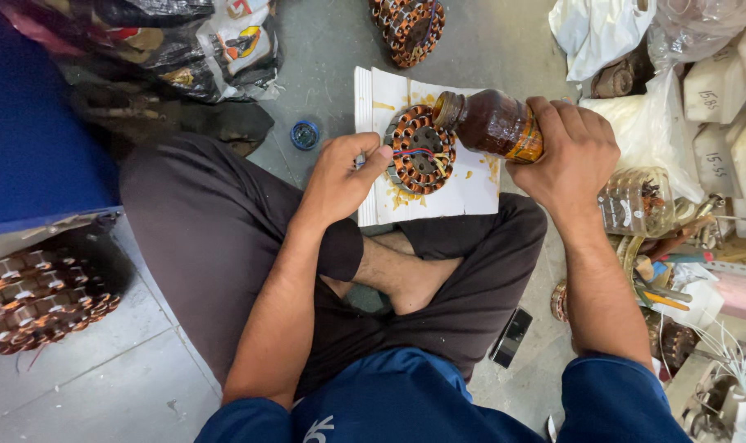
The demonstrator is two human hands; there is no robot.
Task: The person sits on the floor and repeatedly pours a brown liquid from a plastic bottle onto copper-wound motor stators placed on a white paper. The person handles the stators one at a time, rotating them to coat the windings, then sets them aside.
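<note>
The right hand [571,156] is closed around a brown bottle [492,123] and holds it tilted, almost lying flat. The mouth of the bottle points to the left of this hand and is just over the rim of a stator [422,149] with copper windings. The stator lies on a white sheet [471,184] on the floor, between the two hands. The left hand [340,176] is at the left edge of the stator, with fingers curled and the thumb touching the rim; what it grips I cannot tell. Yellow stains are on the sheet below the stator. A small blue cap [305,134] lies on the floor, above and left of the left hand.
</note>
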